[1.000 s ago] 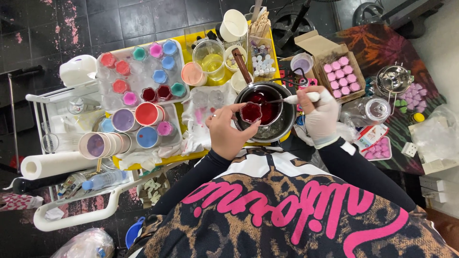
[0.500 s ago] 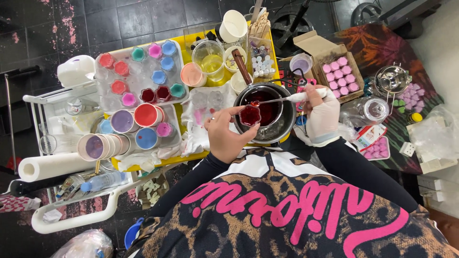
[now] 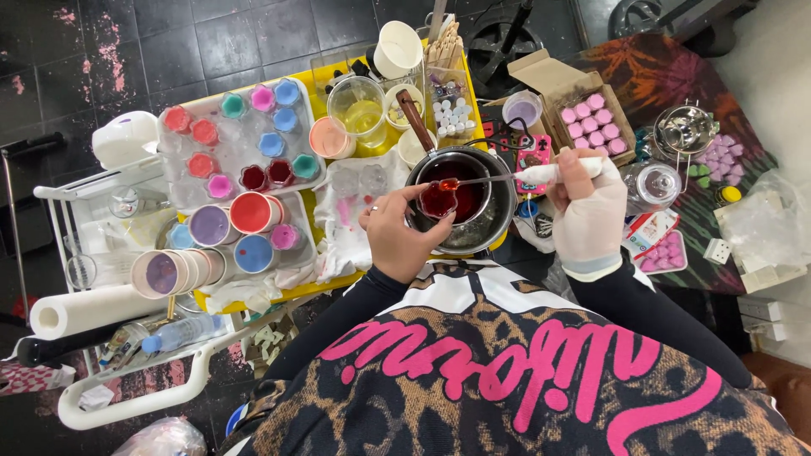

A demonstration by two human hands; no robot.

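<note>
Two hands meet over the dark metal pot (image 3: 473, 211) at 12 o'clock from the body. The right hand (image 3: 587, 207) is closed around a white spoon (image 3: 541, 175) whose long axis points to 9 o'clock. The nearer left hand (image 3: 397, 232) pinches a small red-filled cup (image 3: 438, 201) under the spoon tip.

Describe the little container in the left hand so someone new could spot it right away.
Start at the yellow tray in the middle and find the round metal pot with a wooden handle at its near right corner. The left hand holds a small clear cup of red liquid over that pot. Unlike the pastel cups farther left, it is lifted and being stirred.
</note>
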